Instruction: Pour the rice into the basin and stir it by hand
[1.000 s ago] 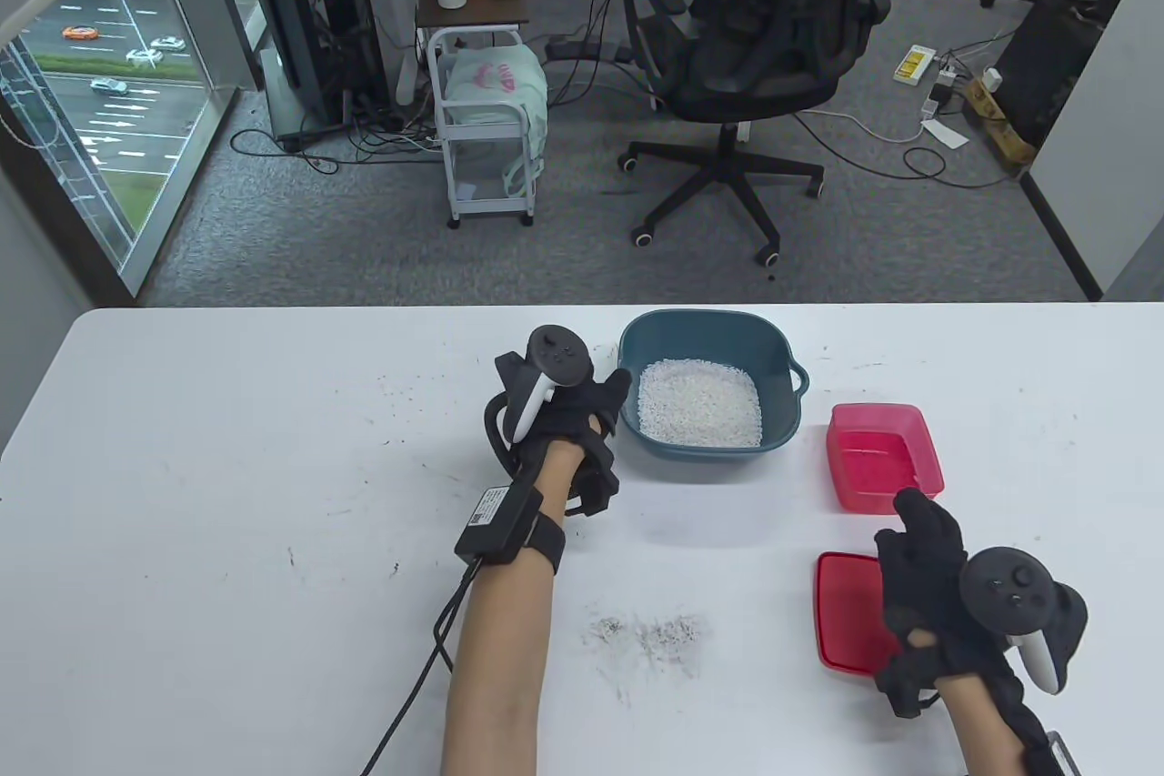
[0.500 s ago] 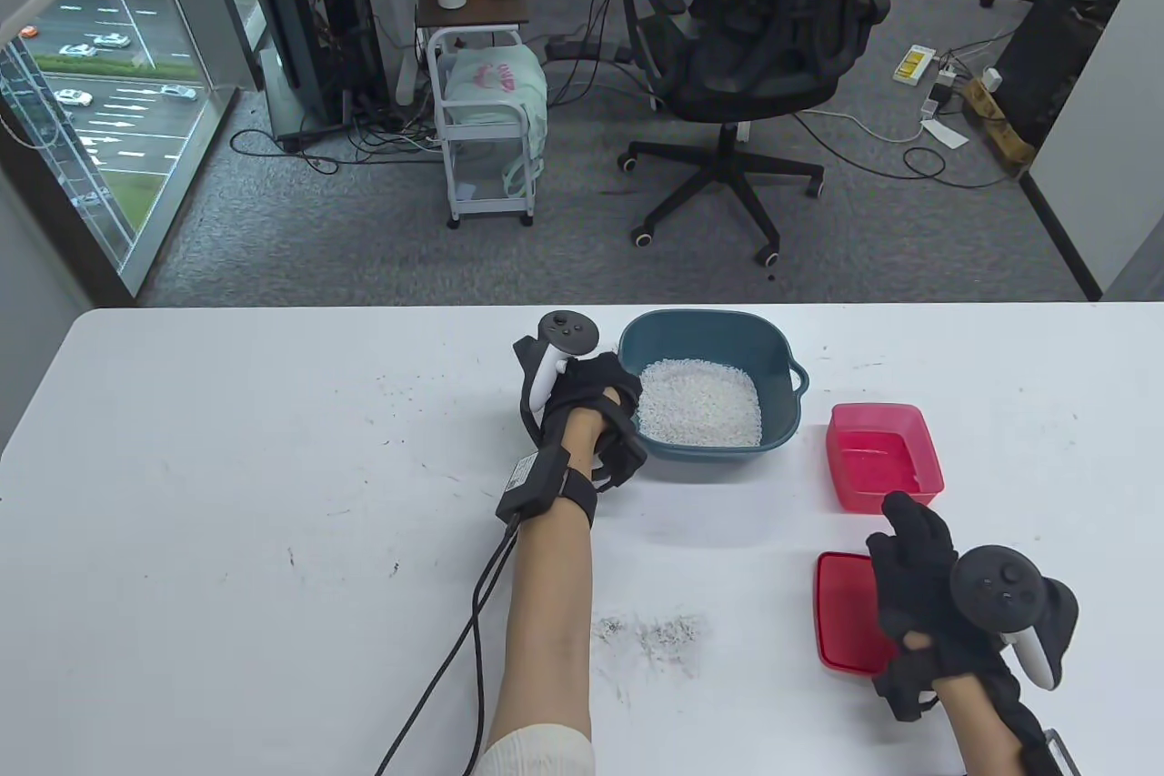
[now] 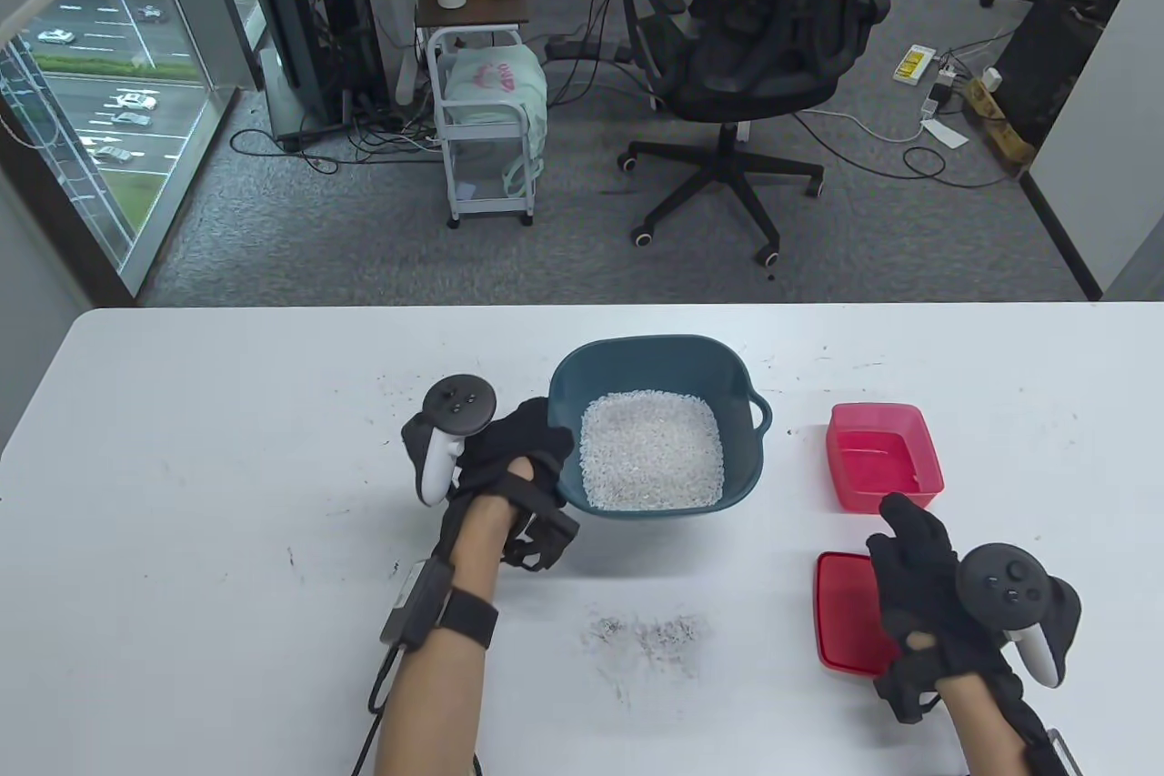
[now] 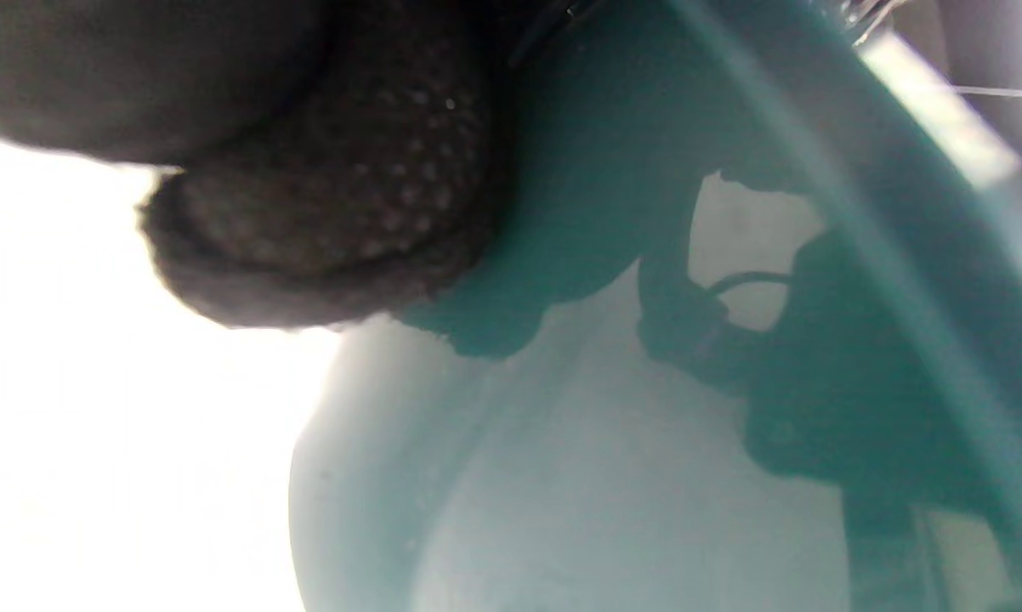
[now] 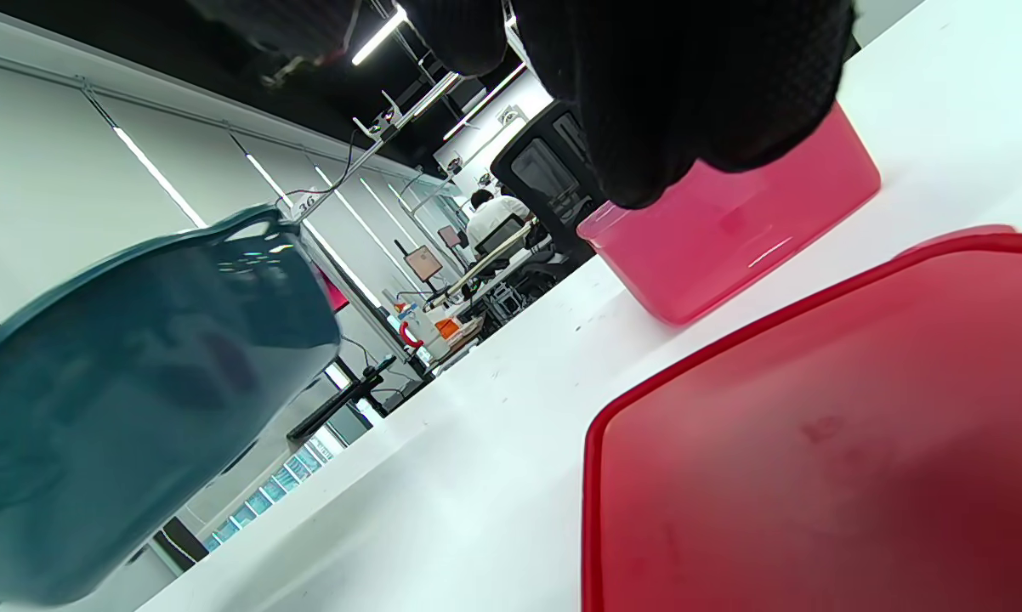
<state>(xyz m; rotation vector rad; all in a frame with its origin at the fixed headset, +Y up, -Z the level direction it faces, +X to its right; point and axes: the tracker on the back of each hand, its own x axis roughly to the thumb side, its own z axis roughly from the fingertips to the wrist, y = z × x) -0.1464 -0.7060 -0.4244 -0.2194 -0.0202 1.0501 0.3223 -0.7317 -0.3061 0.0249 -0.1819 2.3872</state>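
Note:
The teal basin (image 3: 738,485) holds a bed of white rice (image 3: 650,448) and sits left of the table's middle. It looks slightly raised or tilted. My left hand (image 3: 536,448) grips its left rim, fingers curled over the edge; in the left wrist view a gloved finger (image 4: 332,221) presses against the basin wall (image 4: 604,170). My right hand (image 3: 914,549) rests with relaxed fingers over the red lid (image 3: 841,621), holding nothing. The pink container (image 3: 882,467) stands just beyond it and looks empty. The right wrist view shows the basin (image 5: 137,382), the pink container (image 5: 732,229) and the lid (image 5: 817,425).
Dark smudges (image 3: 650,630) mark the white table (image 3: 227,467) near its front edge. Beyond the table's far edge stand an office chair (image 3: 755,39) and a small white cart (image 3: 486,130) on the floor.
My left hand closed on the basin's rim, then pulled the basin left and toward me. The right hand stayed over the red lid.

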